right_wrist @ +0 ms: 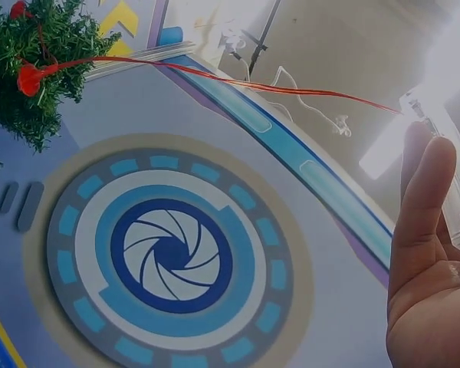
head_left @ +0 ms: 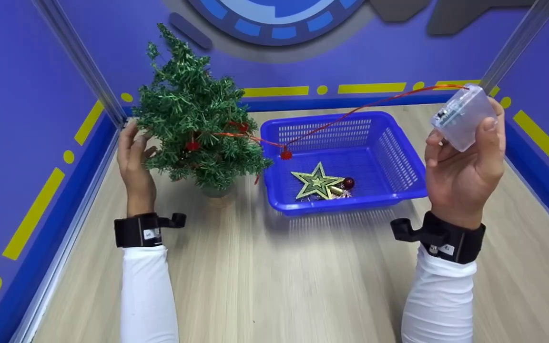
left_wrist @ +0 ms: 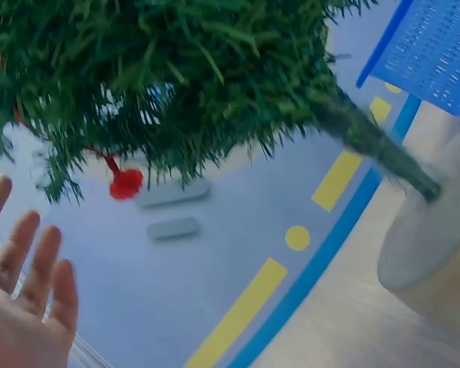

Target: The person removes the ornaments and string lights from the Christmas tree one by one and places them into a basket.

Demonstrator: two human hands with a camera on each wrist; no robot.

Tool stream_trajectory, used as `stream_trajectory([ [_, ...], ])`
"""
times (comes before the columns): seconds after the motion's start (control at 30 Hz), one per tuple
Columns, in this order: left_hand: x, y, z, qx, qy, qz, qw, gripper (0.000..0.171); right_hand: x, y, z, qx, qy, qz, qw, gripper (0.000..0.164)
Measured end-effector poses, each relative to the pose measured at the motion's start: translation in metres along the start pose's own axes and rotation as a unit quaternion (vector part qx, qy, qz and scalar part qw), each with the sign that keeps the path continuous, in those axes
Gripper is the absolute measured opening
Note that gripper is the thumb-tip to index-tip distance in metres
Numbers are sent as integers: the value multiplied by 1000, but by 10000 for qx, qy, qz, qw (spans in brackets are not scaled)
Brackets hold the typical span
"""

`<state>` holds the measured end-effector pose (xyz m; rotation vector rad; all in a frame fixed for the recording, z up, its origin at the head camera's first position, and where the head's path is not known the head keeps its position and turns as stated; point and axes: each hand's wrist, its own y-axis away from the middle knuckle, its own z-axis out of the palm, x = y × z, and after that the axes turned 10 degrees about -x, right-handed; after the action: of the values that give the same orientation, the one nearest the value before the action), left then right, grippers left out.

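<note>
Left hand, with black strap and white sleeve: at the left side of the tree, fingers parted and nearly straight, gripping nothing; contact with branches impossible to tell. Tree: small, green, upright on the table, on a pale round base, red ornament among lower branches. Wire: red, strung from the branches across the basket to the box, with red flower-like piece hanging near the basket's left end. Basket: blue, slotted, right of the tree; inside, glittery star, with dark red ball and gold piece beside it. Right hand: raised right of the basket, thumb and fingers bent around the box. Box: clear, tilted, wire at its top.
</note>
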<state>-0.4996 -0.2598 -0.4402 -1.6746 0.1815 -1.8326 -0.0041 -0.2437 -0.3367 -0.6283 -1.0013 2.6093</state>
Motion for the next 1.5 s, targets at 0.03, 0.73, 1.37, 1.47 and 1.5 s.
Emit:
stream_trajectory([
  [0.03, 2, 0, 1, -129, -222, -131, 9996, 37, 1, 0, 0, 4, 18, 26, 10000, 43],
  [0.73, -10, 0, -6, 571, 1488, 289, 9868, 32, 7, -1, 1, -208, 94, 319, 9992, 39],
  [1.37, -7, 1, -5, -311, 670, -533, 9958, 54, -11, -4, -7, 563, -165, -356, 9976, 34],
  [1.47, -3, 1, -4, -294, 629, -560, 9960, 58, -15, -6, -9, 782, -228, -496, 9954, 32],
  [1.5, -2, 0, -3, -316, 649, -553, 9959, 58, -16, -6, -10, 859, -246, -517, 9947, 32],
])
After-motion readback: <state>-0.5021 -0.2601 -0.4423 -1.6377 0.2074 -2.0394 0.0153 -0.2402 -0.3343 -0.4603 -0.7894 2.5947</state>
